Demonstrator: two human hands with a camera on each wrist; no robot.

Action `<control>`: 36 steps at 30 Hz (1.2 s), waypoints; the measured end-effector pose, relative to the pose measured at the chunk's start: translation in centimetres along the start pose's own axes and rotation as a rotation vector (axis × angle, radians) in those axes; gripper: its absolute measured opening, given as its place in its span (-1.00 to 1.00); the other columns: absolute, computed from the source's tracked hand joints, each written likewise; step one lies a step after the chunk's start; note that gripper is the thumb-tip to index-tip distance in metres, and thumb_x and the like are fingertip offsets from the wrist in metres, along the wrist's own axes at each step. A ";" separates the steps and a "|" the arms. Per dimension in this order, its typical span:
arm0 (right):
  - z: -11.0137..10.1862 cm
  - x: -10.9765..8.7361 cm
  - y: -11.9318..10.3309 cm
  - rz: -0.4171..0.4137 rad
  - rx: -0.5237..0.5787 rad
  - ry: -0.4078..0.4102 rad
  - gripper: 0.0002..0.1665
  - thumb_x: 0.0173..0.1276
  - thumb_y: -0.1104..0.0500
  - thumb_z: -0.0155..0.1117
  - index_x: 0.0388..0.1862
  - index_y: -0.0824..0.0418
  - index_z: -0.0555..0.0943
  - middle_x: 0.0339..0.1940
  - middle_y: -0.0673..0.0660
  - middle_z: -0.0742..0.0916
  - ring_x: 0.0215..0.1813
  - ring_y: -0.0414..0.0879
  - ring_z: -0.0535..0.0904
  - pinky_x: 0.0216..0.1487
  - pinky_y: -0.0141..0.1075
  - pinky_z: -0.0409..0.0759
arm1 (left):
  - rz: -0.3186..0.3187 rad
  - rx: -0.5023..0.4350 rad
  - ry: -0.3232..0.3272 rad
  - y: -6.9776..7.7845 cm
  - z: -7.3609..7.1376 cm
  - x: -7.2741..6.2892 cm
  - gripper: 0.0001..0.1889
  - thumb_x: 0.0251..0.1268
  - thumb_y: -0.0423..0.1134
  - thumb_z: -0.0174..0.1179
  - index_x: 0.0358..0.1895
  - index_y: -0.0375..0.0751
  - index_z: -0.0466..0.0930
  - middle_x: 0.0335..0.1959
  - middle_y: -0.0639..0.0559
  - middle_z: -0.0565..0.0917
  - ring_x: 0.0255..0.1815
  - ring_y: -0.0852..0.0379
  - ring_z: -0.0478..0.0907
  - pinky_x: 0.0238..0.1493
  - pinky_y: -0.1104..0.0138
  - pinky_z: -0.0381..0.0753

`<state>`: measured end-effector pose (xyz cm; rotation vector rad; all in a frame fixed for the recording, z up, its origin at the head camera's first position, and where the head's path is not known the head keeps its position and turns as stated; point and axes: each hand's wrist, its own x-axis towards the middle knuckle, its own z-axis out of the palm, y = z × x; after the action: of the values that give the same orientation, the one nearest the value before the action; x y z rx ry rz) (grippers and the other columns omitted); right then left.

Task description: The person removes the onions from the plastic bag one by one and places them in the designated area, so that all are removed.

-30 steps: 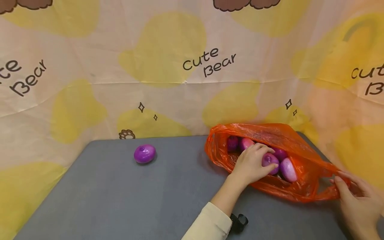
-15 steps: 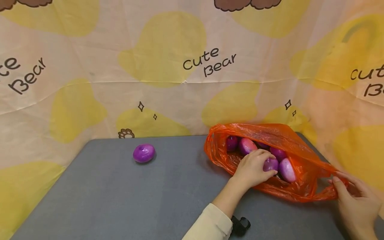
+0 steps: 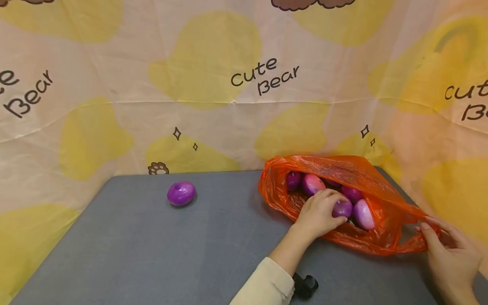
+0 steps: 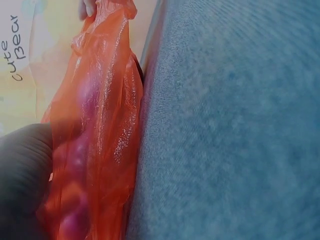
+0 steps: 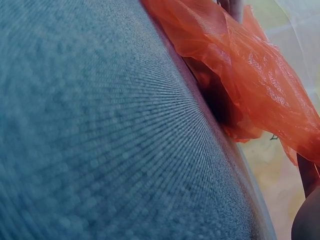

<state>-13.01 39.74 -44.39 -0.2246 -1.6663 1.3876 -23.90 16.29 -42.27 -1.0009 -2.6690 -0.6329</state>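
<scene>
An orange-red plastic bag lies on its side at the right of the table, its mouth facing the person. Several purple onions show inside, among them a pinkish onion and a pale one. My left hand reaches into the mouth, thumb and fingers round a purple onion near the front. At the bag's right end, my right hand pinches the handle between thumb and fingers. In the left wrist view, the bag's film covers part of the left fingers.
One purple onion stands alone on the grey table, left of the middle near the back edge. A patterned cloth hangs behind the table and along its sides. A black strap piece sits by the left wrist.
My left hand has shifted slightly down in the bag, uncovering more of the pinkish onion, and its fingers lie closer round the purple one. My right hand keeps its hold on the handle.
</scene>
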 end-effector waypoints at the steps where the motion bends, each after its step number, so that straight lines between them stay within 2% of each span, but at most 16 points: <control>1: 0.0 0.1 0.0 0.002 0.011 0.001 -0.71 0.26 0.57 0.26 -0.03 0.66 0.63 -0.30 -0.16 0.82 -0.46 -0.41 0.71 -0.52 -0.63 0.57 | -0.001 0.009 0.007 -0.1 0.1 0.0 -0.58 0.19 0.13 0.41 0.13 0.30 0.61 0.21 0.33 0.59 0.24 0.33 0.52 0.27 0.45 0.52; 6: 0.0 0.3 0.1 0.008 -0.008 0.011 -0.72 0.25 0.57 0.27 -0.05 0.66 0.64 -0.34 -0.21 0.81 -0.49 -0.42 0.69 -0.54 -0.64 0.55 | 0.006 0.087 0.032 -0.2 0.2 0.0 -0.57 0.17 0.11 0.43 0.11 0.27 0.61 0.17 0.33 0.59 0.18 0.33 0.54 0.19 0.48 0.56; 11: -0.1 0.1 0.2 0.034 -0.097 0.012 -0.70 0.27 0.51 0.31 -0.01 0.56 0.68 -0.34 -0.29 0.79 -0.49 -0.47 0.68 -0.55 -0.65 0.53 | 0.009 0.133 0.025 0.0 0.2 -0.2 -0.42 0.17 0.10 0.43 0.29 0.32 0.52 0.13 0.24 0.55 0.08 0.30 0.56 0.06 0.47 0.59; 13: -0.1 0.1 0.1 0.031 -0.140 0.012 -0.70 0.28 0.49 0.32 0.00 0.53 0.69 -0.33 -0.32 0.77 -0.49 -0.49 0.67 -0.55 -0.66 0.53 | 0.008 0.144 0.010 0.1 0.2 -0.2 -0.41 0.17 0.11 0.42 0.31 0.35 0.52 0.14 0.22 0.53 0.08 0.28 0.55 0.05 0.46 0.59; 18: 0.0 0.1 0.1 0.005 -0.165 0.012 -0.70 0.27 0.50 0.32 -0.01 0.57 0.67 -0.29 -0.32 0.78 -0.49 -0.51 0.66 -0.55 -0.66 0.52 | -0.011 0.169 -0.023 0.1 0.3 -0.3 -0.45 0.13 0.14 0.44 0.23 0.34 0.55 0.20 0.21 0.50 0.19 0.26 0.51 0.08 0.41 0.61; 25: 0.1 0.0 0.2 0.021 -0.107 0.006 -0.71 0.28 0.51 0.30 -0.01 0.58 0.67 -0.30 -0.28 0.79 -0.48 -0.48 0.67 -0.53 -0.66 0.53 | -0.059 0.184 -0.017 -0.3 0.5 -0.5 -0.36 0.08 0.15 0.47 0.28 0.33 0.49 0.24 0.21 0.53 0.19 0.24 0.53 -0.01 0.39 0.66; 31: 0.3 0.0 0.1 0.007 -0.171 -0.006 -0.72 0.30 0.49 0.29 0.00 0.55 0.68 -0.32 -0.36 0.76 -0.48 -0.53 0.65 -0.54 -0.68 0.51 | -0.062 0.163 -0.014 -0.6 0.1 -0.5 -0.38 0.06 0.15 0.48 0.25 0.31 0.54 0.17 0.21 0.56 0.14 0.26 0.57 -0.02 0.42 0.66; 36: 0.0 0.2 0.3 0.038 -0.069 0.003 -0.72 0.29 0.55 0.24 -0.02 0.53 0.69 -0.35 -0.27 0.78 -0.45 -0.48 0.67 -0.52 -0.67 0.54 | -0.048 0.144 0.027 -0.8 -0.8 -0.2 -0.39 0.01 0.16 0.48 0.22 0.32 0.58 0.00 0.23 0.58 -0.05 0.32 0.61 -0.11 0.47 0.64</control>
<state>-13.25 39.92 -44.54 -0.2997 -1.7168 1.3586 -24.22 15.24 -41.85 -0.8859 -2.6781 -0.4518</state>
